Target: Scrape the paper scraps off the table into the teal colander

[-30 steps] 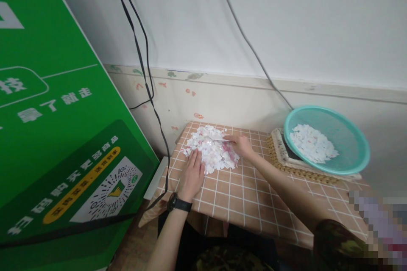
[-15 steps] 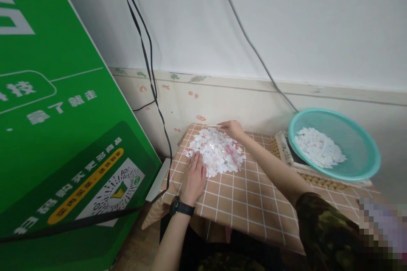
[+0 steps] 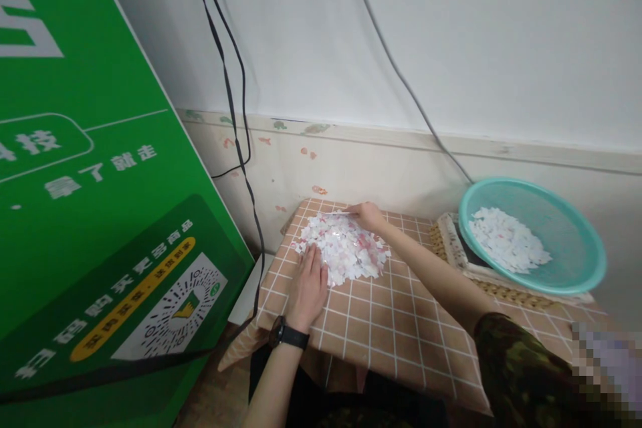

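A loose heap of torn paper scraps (image 3: 351, 251), mostly white with some pink, lies on the checked brown tablecloth (image 3: 381, 334). My left hand (image 3: 308, 284) rests against the heap's near left edge, palm down with fingers stretched out, holding nothing. At the far side, my right hand (image 3: 370, 216) grips a thin, flat white card (image 3: 336, 214) seen almost edge-on. The card touches or lies just over the heap's back edge; which one, I cannot tell. My right fingertips are partly hidden.
To the right, a teal plastic basin (image 3: 576, 241) with more white scraps (image 3: 506, 237) stands tilted on a woven basket (image 3: 516, 294). A large green panel (image 3: 75, 147) rises on the left. Black cables (image 3: 243, 80) hang before the white wall (image 3: 311, 33) behind the table.
My right hand has brought the card slightly nearer, from behind the heap onto its far edge. My left hand stays at the near left edge. The view has shifted a little.
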`<state>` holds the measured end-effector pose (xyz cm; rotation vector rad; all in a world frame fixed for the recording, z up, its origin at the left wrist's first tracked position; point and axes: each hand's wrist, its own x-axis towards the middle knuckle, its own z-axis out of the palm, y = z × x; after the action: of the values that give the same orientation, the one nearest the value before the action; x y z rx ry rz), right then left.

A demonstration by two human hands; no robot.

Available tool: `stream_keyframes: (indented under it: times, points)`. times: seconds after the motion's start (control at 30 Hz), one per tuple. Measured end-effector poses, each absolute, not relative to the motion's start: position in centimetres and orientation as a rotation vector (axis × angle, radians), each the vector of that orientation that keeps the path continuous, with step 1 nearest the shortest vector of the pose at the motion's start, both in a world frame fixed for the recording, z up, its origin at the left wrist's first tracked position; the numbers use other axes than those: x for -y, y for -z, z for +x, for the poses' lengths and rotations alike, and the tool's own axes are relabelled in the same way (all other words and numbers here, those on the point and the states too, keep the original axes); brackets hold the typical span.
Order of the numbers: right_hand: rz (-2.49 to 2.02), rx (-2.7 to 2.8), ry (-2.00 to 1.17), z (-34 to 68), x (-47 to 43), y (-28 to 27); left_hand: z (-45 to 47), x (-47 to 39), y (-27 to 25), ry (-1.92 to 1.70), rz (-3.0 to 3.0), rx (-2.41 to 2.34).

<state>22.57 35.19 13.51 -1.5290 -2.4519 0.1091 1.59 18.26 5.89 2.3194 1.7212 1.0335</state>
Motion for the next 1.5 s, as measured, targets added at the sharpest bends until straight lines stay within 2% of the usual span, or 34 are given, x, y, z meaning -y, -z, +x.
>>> stream_keyframes:
  times: [0.2,0.4,0.8,1.17,1.5]
  points:
    - [-1.501,2.338,-0.121,26.3,-34.7,-14.8,1.5,-18.2,-5.8,-1.039,2.278,-1.710]
    - [-1.713,2.246,-0.098,27.9,-33.2,-14.2,1.6,-18.1,-5.8,-1.069,2.270,-1.687]
    - [-1.764,2.442,0.076,29.1,-27.1,-13.9,1.7,-17.9,-6.1,-1.071,2.270,-1.654]
    - [-1.360,2.258,0.160,29.7,-23.7,-8.7,1.8,-18.0,-5.9,-1.131,2.264,-1.650]
    - [-1.234,2.407,0.214,32.2,-22.4,-7.8,1.6,-17.9,-6.1,-1.121,2.307,-1.648]
